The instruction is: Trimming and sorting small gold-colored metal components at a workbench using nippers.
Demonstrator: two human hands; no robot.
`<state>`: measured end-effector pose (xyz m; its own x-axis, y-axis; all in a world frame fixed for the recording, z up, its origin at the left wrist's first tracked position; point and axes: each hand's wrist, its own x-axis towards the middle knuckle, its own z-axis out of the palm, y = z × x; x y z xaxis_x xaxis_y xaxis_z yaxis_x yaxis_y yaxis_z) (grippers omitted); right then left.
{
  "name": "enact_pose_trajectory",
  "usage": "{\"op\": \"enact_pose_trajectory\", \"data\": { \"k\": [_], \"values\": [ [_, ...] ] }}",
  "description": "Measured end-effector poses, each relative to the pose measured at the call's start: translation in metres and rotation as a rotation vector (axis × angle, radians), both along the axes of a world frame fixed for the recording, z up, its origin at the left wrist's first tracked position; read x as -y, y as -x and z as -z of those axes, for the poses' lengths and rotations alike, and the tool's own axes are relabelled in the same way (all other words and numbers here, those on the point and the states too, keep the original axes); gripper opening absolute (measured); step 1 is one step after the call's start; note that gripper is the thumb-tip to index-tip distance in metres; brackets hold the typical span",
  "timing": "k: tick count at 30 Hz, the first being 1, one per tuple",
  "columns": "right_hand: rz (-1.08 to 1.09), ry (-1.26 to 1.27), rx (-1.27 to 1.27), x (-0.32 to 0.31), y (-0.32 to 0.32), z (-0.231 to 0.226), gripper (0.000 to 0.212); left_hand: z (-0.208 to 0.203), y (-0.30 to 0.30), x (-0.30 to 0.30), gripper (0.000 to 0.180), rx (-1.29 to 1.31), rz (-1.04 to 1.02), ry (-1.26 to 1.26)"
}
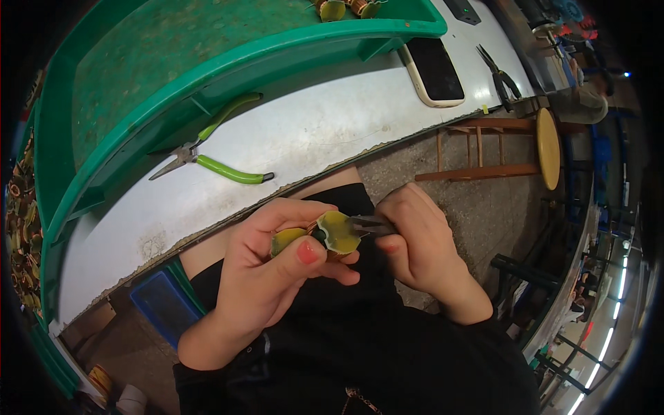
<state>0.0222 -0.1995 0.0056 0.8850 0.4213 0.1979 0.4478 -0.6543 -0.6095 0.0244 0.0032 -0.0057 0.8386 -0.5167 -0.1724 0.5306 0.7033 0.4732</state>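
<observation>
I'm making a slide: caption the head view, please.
Left hand holds a yellow-ended coil, right hand a dark tool at its edge, near a white table with green-handled pliers.

Likely gap, green-handled pliers (185,153) to phone (436,73)

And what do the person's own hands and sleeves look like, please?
The left hand and right hand wear no gloves. Their thumbnails are painted a coral red. The sleeves are plain-looking black and stop short of the hands. I see no watch.
</observation>
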Motion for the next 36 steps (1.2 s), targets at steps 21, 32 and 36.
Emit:
{"op": "enact_pose_trajectory", "data": {
  "k": [21,32,36],
  "values": [
    [0.020,0.011,0.010,-0.006,-0.001,-0.002,0.021,-0.002,0.001,0.002,0.036,-0.028,0.047,-0.045],
    [-0.029,0.068,0.069,-0.006,-0.006,-0.005,0.020,-0.004,0.001,0.004,0.042,-0.015,0.034,-0.104],
    [-0.021,0.123,0.050,-0.007,-0.005,-0.007,0.020,-0.004,0.006,0.008,0.044,0.025,-0.043,-0.175]
  ]
}}
